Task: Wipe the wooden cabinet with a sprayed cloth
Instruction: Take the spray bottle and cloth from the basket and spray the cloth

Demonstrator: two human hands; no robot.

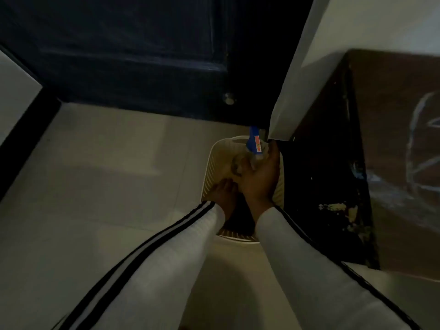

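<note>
Both my arms, in white sleeves with black stripes, reach down into a white slatted basket [210, 167] on the floor. My right hand [259, 179] grips a clear spray bottle with a blue trigger head [252, 142] over the basket's far end. My left hand [225, 194] is lower, inside the basket, and the dim light hides whether it holds anything. The dark wooden cabinet [392, 144] stands just right of the basket, with a scuffed, paint-flecked side. Something dark lies in the basket's bottom [238, 220]; I cannot tell if it is a cloth.
A dark panelled door [142, 55] closes the far side, with a round metal stop [229, 99] near its bottom. A pale wall corner [297, 86] comes down between door and cabinet. Light floor tiles [107, 175] spread to the left.
</note>
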